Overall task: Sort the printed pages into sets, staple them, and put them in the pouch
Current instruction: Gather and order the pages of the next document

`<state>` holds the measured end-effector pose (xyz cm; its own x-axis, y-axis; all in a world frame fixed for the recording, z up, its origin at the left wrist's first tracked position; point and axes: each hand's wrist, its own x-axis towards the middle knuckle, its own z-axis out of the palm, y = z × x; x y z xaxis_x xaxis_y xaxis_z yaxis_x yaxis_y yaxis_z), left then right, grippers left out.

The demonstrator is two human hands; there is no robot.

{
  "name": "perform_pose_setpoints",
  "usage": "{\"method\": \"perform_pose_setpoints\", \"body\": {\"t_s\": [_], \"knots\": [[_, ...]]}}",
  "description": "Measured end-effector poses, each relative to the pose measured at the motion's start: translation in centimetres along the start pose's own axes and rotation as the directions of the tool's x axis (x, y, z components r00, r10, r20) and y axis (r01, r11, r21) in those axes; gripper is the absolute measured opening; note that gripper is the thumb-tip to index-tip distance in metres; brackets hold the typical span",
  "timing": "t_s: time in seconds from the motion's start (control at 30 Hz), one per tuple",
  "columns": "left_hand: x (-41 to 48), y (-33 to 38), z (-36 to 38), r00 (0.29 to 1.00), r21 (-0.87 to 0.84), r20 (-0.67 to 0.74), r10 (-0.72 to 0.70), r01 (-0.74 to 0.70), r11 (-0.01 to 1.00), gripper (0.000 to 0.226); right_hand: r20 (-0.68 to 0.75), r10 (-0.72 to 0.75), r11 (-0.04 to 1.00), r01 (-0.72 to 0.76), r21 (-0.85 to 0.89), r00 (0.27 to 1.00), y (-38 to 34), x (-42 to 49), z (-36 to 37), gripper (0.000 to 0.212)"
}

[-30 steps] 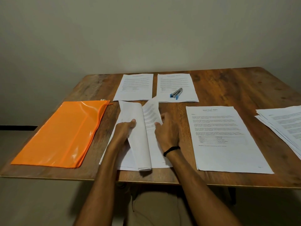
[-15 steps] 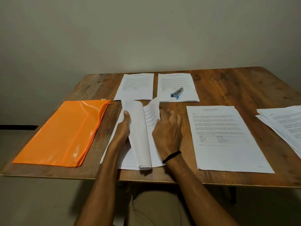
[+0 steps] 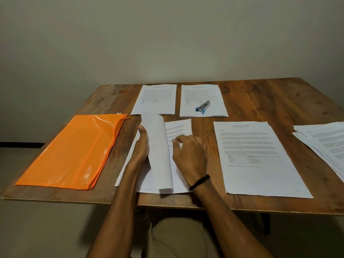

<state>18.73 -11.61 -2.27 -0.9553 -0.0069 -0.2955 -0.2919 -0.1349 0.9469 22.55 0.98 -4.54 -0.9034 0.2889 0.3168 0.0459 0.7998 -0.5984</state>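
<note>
Near the middle of the tabletop's (image 3: pixel 264 95) front edge, the left hand (image 3: pixel 140 148) lay along the left side of a turned-over sheet (image 3: pixel 158 149), with the thumb straight against its curled back. Its other fingers were hidden behind the paper, so whether they gripped it could not be told. The right hand (image 3: pixel 189 155) had curled fingers with the tips down on the printed page (image 3: pixel 178 127) uncovered beneath. Thumb and forefinger were close together but blurred, so a pinch could not be confirmed. A black band (image 3: pixel 200 182) circled that wrist.

Both sheets belonged to one set of pages (image 3: pixel 145 183) lying flat under the hands. Just right of it lay a page headed "Sample Health Report" (image 3: pixel 260 175), and a fanned stack of pages (image 3: pixel 323 146) ran off the right edge. Along the far edge sat two more sets side by side, the left set (image 3: pixel 156 97) bare and the right set (image 3: pixel 202 92) carrying a silver and blue stapler (image 3: pixel 202 107). The orange zip pouch (image 3: pixel 74 151) lay flat by the left edge, well apart from both hands.
</note>
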Motion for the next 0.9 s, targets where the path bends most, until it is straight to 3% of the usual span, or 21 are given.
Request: {"method": "perform_pose_setpoints", "body": {"t_s": [0.07, 0.17, 0.23, 0.33, 0.4, 0.53, 0.6, 0.67, 0.77, 0.9], "knots": [[0.0, 0.1, 0.1, 1.0, -0.011, 0.026, 0.009, -0.009, 1.0, 0.054, 0.16, -0.013, 1.0, 0.016, -0.022, 0.987, -0.5, -0.4, 0.2, 0.047], [0.2, 0.5, -0.2, 0.995, 0.025, 0.069, 0.069, -0.07, 0.997, 0.045, 0.334, -0.017, 0.997, -0.011, 0.082, 0.942, -2.1, -1.4, 0.9, 0.072], [0.2, 0.8, -0.4, 0.991, 0.072, 0.092, 0.099, -0.105, 0.992, 0.037, 0.371, -0.036, 0.999, 0.023, 0.039, 0.928, -2.8, -2.1, 1.3, 0.07], [0.3, 0.3, -0.4, 0.984, 0.033, 0.131, 0.12, -0.125, 0.992, 0.034, 0.336, 0.005, 1.0, -0.006, 0.003, 0.942, -3.1, -2.3, 1.6, 0.041], [0.5, -0.3, -0.6, 0.982, 0.003, 0.155, 0.108, -0.11, 0.994, 0.035, 0.298, 0.077, 0.996, -0.086, 0.017, 0.952, -2.9, -2.1, 1.5, 0.034], [-2.0, 1.7, 0.2, 0.979, 0.122, 0.114, 0.168, -0.181, 0.976, 0.054, 0.289, 0.129, 0.956, -0.196, 0.217, 0.949, -3.1, -1.6, 0.7, 0.06], [-3.3, 2.7, 0.5, 0.988, 0.145, 0.067, 0.14, -0.148, 0.978, 0.04, 0.267, 0.149, 0.945, -0.216, 0.245, 0.952, -3.5, -1.5, 0.4, 0.069], [-1.0, 1.0, -0.2, 0.994, 0.133, 0.075, 0.078, -0.088, 0.987, 0.052, 0.215, 0.167, 0.938, -0.222, 0.267, 0.962, -3.8, -1.3, 0.2, 0.069], [1.2, -0.4, -1.3, 0.993, 0.166, 0.107, 0.052, -0.069, 0.984, 0.077, 0.132, 0.181, 0.893, -0.219, 0.393, 0.975, -3.5, -0.8, -0.1, 0.051], [2.1, -1.3, -1.5, 0.991, 0.201, 0.113, 0.077, -0.098, 0.975, 0.072, 0.094, 0.228, 0.876, -0.246, 0.415, 0.969, -1.6, 0.1, -0.2, 0.022]]}}
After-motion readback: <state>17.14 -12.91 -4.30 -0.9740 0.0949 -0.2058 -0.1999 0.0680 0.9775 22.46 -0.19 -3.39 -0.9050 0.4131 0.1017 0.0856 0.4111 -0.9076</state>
